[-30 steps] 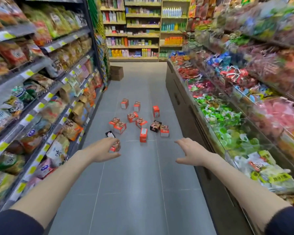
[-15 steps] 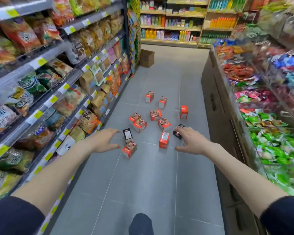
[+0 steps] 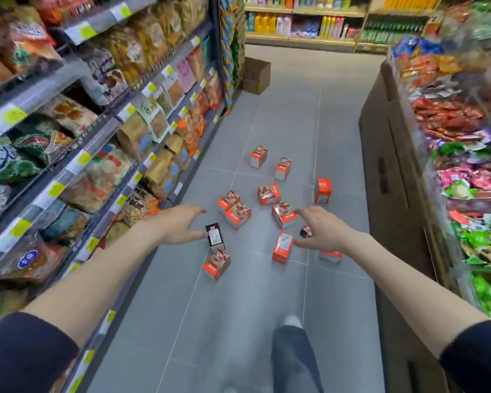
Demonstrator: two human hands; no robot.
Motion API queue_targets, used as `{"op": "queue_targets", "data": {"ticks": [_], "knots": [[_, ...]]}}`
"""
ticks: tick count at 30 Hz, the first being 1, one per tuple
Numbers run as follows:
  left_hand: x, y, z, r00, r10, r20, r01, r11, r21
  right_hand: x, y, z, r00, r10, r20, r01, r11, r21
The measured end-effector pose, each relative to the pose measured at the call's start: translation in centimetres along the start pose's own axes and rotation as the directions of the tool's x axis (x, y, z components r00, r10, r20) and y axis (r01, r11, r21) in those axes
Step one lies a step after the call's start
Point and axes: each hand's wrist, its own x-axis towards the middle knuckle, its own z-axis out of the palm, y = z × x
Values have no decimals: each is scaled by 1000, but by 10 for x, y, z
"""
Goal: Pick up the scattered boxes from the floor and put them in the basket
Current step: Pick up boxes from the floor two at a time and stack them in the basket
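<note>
Several small red boxes [image 3: 284, 215] lie scattered on the grey tiled floor [image 3: 267, 293] of a shop aisle. One black box [image 3: 215, 234] stands among them, just right of my left hand [image 3: 179, 224]. A red box [image 3: 282, 247] lies beside the fingertips of my right hand [image 3: 322, 232], which partly covers two more boxes. Both hands reach forward above the boxes with relaxed, spread fingers and hold nothing. No basket is in view.
Shelves of snack bags [image 3: 102, 131] line the left side. A dark counter with bins of wrapped sweets [image 3: 465, 180] runs along the right. A cardboard carton [image 3: 255, 75] stands on the floor further down the aisle. My leg and shoe [image 3: 292, 336] show at the bottom.
I have walked forward, so the boxes appear nearer and larger. Both hands stay stretched out and empty. My leg has come into view at the bottom.
</note>
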Motion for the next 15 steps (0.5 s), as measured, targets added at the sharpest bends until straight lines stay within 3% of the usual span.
{"op": "queue_targets", "data": {"ticks": [9, 15], "knots": [[148, 8, -16, 993, -107, 59, 113, 988, -108, 146, 108, -29, 983, -79, 168, 93, 993, -72], [251, 2, 9, 987, -98, 124, 112, 988, -108, 233, 171, -4, 960, -133, 245, 165, 979, -116]]}}
